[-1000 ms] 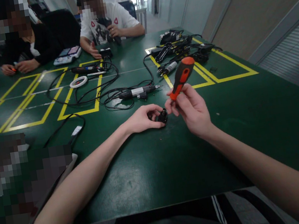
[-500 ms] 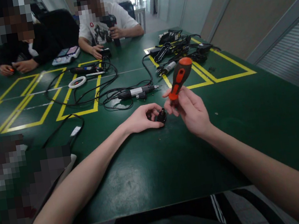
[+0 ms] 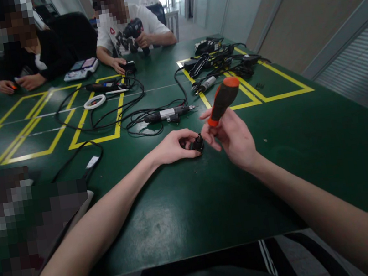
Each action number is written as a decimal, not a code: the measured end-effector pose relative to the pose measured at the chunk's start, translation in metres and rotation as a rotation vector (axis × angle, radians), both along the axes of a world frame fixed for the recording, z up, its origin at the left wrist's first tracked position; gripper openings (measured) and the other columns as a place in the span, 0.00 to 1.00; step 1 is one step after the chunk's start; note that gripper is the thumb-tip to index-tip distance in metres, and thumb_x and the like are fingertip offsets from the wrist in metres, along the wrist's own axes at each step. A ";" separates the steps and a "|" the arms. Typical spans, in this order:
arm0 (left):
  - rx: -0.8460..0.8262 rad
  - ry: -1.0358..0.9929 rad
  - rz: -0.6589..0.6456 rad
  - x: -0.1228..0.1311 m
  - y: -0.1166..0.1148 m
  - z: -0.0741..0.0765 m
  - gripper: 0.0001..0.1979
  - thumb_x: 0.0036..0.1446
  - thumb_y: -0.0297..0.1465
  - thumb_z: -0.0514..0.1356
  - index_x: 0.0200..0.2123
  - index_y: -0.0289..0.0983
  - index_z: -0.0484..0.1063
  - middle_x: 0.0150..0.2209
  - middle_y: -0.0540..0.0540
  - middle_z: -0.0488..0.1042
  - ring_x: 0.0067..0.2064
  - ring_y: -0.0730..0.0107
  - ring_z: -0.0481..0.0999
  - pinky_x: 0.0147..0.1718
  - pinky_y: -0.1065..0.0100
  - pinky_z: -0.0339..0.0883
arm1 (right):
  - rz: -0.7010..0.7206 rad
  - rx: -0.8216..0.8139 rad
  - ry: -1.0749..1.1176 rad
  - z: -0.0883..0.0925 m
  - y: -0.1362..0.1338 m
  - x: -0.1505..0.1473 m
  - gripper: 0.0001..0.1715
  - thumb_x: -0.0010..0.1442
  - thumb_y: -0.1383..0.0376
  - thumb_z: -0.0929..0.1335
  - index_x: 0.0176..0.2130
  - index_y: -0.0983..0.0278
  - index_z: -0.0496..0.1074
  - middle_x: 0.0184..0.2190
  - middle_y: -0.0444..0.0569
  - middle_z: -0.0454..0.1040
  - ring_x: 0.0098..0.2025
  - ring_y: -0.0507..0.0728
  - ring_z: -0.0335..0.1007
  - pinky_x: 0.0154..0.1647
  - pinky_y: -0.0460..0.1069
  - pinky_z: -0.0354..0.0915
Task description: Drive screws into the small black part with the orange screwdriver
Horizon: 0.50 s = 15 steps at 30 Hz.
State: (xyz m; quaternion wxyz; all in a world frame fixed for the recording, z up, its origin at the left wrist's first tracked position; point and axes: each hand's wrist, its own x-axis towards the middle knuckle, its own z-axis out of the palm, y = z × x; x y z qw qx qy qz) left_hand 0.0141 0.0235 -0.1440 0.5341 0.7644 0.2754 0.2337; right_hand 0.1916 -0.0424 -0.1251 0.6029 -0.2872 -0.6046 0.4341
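Note:
My left hand (image 3: 176, 146) is closed around a small black part (image 3: 198, 143) that rests on or just above the green table (image 3: 167, 214); a short dark stub sticks up from it. In my right hand (image 3: 235, 137) is a screwdriver (image 3: 223, 100) with a black and orange handle. Its handle leans up and to the right, the orange cap on top. The shaft is hidden behind my fingers, so I cannot tell whether the tip touches the black part.
Beyond my hands lies a grey and black electric screwdriver (image 3: 168, 113) with looping cable. A white ring (image 3: 94, 102) is at left. Tangled black tools and cables (image 3: 223, 56) lie at back right. Across the table, a person (image 3: 134, 25) holds a power drill (image 3: 133, 29); another sits beside.
The screwdriver's handle has tipped further right and slightly lower in my right hand. My left hand keeps its place. Across the table, the power drill has turned to point left.

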 end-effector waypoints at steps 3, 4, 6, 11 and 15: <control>-0.053 -0.029 0.004 0.001 -0.001 0.000 0.19 0.45 0.31 0.72 0.42 0.33 0.75 0.31 0.55 0.71 0.30 0.78 0.67 0.33 0.71 0.61 | -0.011 0.057 0.042 -0.004 0.002 -0.001 0.19 0.68 0.47 0.71 0.45 0.54 0.63 0.23 0.35 0.68 0.20 0.48 0.58 0.17 0.44 0.51; -0.063 -0.039 0.004 0.001 -0.001 0.000 0.19 0.45 0.31 0.72 0.41 0.33 0.74 0.30 0.55 0.71 0.30 0.79 0.67 0.33 0.71 0.61 | -0.021 0.066 0.044 -0.004 0.003 -0.001 0.19 0.68 0.49 0.72 0.45 0.54 0.62 0.24 0.35 0.68 0.19 0.48 0.57 0.16 0.44 0.51; -0.070 -0.047 0.002 0.001 -0.001 -0.001 0.18 0.45 0.31 0.72 0.39 0.34 0.73 0.30 0.56 0.70 0.30 0.79 0.67 0.33 0.71 0.61 | -0.037 0.063 0.030 -0.004 0.004 0.000 0.17 0.69 0.50 0.72 0.44 0.54 0.62 0.25 0.34 0.70 0.17 0.46 0.56 0.16 0.44 0.51; -0.027 -0.014 0.010 0.000 0.000 -0.002 0.16 0.45 0.33 0.73 0.36 0.34 0.74 0.30 0.55 0.70 0.30 0.79 0.63 0.32 0.71 0.58 | -0.006 0.000 -0.037 0.002 0.003 0.002 0.20 0.72 0.45 0.66 0.41 0.59 0.68 0.25 0.39 0.71 0.18 0.48 0.64 0.19 0.47 0.60; 0.032 0.016 0.003 -0.001 0.001 -0.002 0.15 0.46 0.34 0.72 0.36 0.33 0.78 0.31 0.54 0.69 0.31 0.77 0.64 0.33 0.70 0.59 | 0.001 0.036 0.012 0.001 0.003 0.001 0.18 0.69 0.48 0.70 0.45 0.56 0.65 0.23 0.35 0.72 0.17 0.48 0.63 0.18 0.45 0.60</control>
